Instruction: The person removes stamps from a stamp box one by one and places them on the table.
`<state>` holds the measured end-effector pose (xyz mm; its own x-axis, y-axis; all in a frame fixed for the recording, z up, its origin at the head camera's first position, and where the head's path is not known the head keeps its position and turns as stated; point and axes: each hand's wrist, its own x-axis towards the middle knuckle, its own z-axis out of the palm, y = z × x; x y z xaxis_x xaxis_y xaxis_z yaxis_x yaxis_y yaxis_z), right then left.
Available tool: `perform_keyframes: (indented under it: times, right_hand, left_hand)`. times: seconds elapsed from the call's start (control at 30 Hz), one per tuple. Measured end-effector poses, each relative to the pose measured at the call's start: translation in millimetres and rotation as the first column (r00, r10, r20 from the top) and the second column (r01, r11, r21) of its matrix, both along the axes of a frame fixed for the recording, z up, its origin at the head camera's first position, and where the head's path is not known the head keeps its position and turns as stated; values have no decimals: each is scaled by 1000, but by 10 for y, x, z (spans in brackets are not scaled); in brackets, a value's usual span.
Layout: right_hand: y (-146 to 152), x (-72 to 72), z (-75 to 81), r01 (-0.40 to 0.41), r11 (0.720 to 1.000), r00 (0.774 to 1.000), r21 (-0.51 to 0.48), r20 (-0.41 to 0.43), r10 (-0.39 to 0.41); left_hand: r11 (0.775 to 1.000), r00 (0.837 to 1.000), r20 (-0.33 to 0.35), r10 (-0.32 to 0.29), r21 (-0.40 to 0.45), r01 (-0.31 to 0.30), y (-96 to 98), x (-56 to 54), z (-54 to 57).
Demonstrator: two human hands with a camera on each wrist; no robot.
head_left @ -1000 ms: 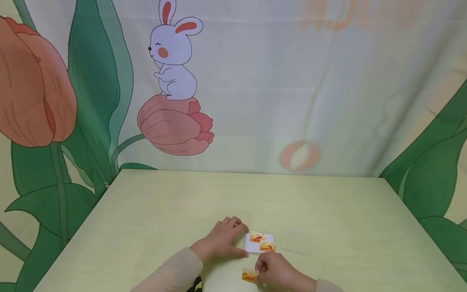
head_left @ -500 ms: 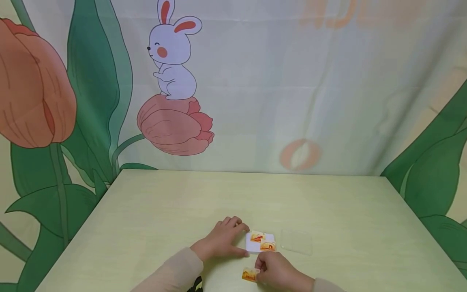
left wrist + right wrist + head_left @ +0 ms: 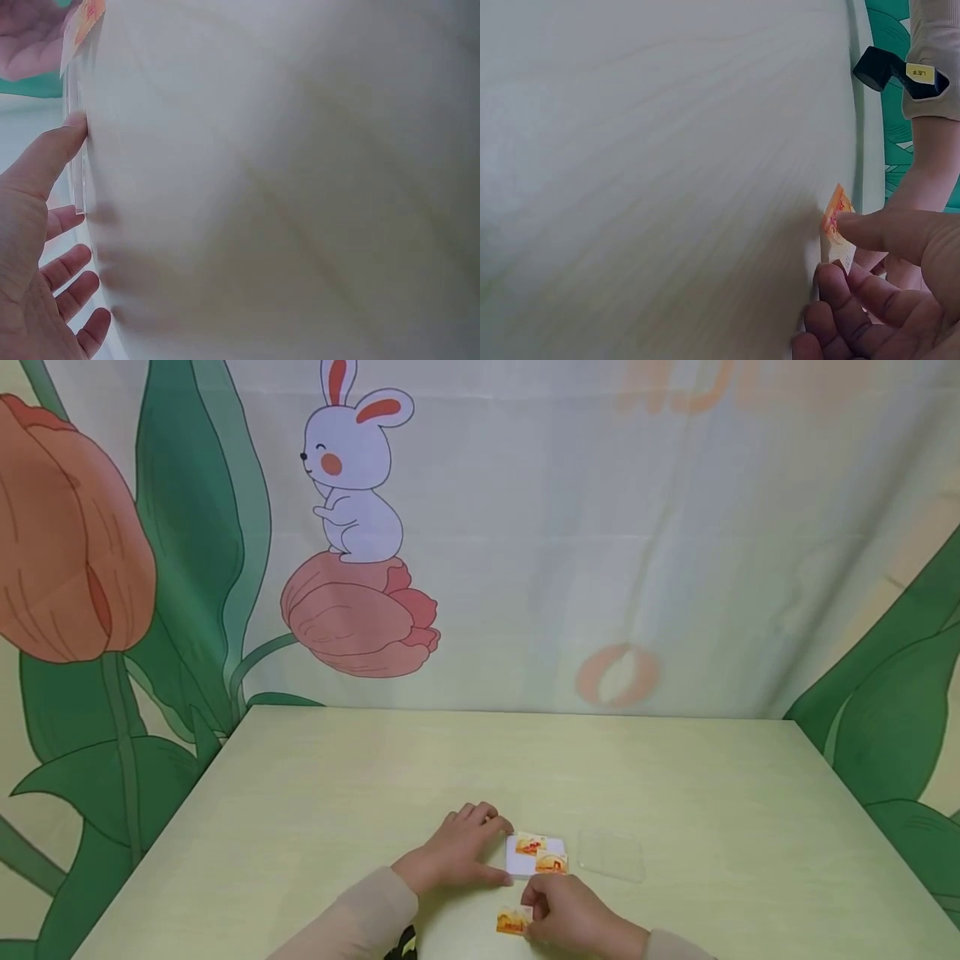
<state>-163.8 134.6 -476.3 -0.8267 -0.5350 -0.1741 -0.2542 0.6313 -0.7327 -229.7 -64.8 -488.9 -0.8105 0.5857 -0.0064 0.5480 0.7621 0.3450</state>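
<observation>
A flat white box lies near the front of the table, with two small orange picture cards on top, one partly over its near right corner. My left hand holds the box's left side between thumb and index finger; its other fingers rest on the tabletop. In front of the box, my right hand pinches another orange picture card by its right edge. The right wrist view shows the thumb on the printed face of that card and fingers behind it.
A clear plastic lid lies flat to the right of the box. Pale tabletop surrounds everything, and a printed rabbit-and-tulip cloth hangs behind its far edge. A dark wrist device appears on the left sleeve.
The card in my right hand tilts slightly, its picture facing a little more upright. Otherwise both hands stay in place; the view shifts very slightly.
</observation>
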Motion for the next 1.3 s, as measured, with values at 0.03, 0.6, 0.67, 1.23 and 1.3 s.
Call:
perform_keyframes:
  times: [0.03,0.6,0.67,1.23,1.3]
  right_hand:
    - [6,3,-1,-5,1000,1000,0,-11,5]
    - [33,40,50,45,999,983,23,-180,-40]
    - [40,41,47,49,999,979,20,-197,-44]
    - [94,5,-5,139,983,855,124,-516,-55]
    - [90,0,-11,141,981,827,136,-560,-41]
  left_hand:
    - [1000,1000,-1,-2,0,2,2,3,5]
    - [1000,1000,-9,-7,11,7,2,11,5]
    - [1000,1000,-8,-6,12,6,2,9,1]
    - [1000,1000,-11,-7,-1,7,-4,-7,-28]
    - [1000,1000,-10,-7,0,7,-6,-8,-24]
